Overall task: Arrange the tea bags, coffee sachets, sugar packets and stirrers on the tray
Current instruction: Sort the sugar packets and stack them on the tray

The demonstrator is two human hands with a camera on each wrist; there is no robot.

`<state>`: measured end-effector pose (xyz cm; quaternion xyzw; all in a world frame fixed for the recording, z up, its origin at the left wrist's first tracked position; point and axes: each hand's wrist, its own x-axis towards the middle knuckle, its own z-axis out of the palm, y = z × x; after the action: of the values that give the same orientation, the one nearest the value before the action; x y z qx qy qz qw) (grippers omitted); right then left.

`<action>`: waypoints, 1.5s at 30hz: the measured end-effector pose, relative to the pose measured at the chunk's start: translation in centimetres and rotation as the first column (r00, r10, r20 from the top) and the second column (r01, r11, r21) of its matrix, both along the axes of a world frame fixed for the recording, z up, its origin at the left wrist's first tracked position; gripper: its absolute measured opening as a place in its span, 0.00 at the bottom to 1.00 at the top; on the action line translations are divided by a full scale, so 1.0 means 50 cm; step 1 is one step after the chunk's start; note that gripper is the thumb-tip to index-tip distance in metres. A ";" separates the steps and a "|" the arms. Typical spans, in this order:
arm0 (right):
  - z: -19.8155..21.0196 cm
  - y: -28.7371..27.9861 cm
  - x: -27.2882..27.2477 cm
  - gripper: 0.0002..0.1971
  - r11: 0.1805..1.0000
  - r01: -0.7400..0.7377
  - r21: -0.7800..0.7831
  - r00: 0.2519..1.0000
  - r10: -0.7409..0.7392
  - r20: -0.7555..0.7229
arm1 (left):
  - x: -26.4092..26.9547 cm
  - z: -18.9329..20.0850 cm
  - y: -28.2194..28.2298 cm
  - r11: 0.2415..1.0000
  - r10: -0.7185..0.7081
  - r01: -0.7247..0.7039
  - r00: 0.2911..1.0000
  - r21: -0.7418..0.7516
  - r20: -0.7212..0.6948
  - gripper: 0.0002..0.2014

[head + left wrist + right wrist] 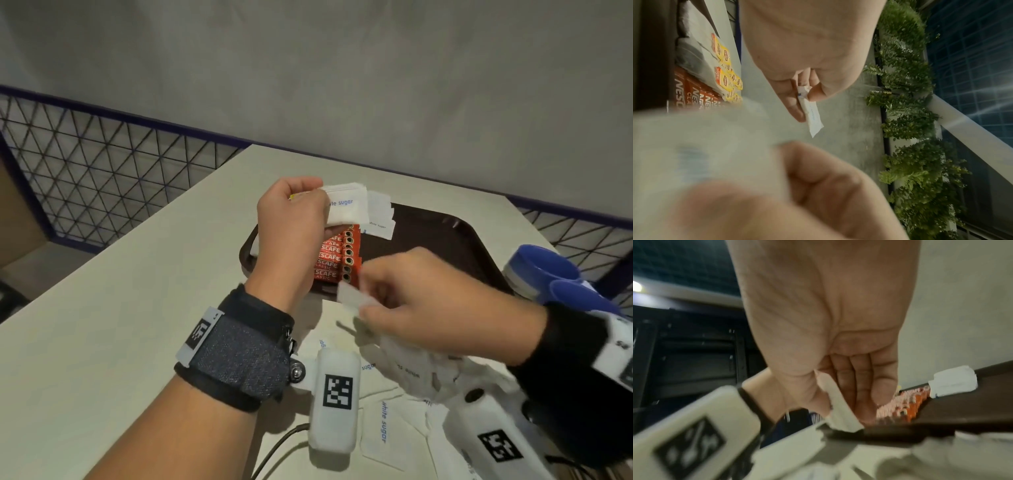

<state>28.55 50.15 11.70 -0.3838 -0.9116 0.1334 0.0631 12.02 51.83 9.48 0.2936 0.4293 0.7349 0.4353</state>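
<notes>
- Tray (445,240) rests on the table (137,308), toward its far side.
- Coffee sachets (337,258) lie in a row on the tray's left part.
- Sugar packets (380,219) lie on the tray behind the sachets.
- Loose sugar packets (383,425) lie on the table, in front of the tray.

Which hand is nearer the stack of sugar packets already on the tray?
Left. The left hand is beside the stack of sugar packets; the right hand is over the tray's near edge.

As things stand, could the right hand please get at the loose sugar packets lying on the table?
Probably yes: the loose sugar packets lie uncovered just beneath the right hand, but its grip already pinches a single sugar packet.
</notes>
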 end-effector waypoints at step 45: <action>-0.047 0.027 0.052 0.20 0.888 0.167 -0.428 0.293 -0.459 -0.839 | 0.075 -0.025 -0.023 0.952 -0.306 0.304 0.947 -0.036 -0.095 0.10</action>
<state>31.12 51.52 9.33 -0.4177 -0.5948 0.4273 0.5377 15.77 50.68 8.24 0.3878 0.4077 0.6387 0.5249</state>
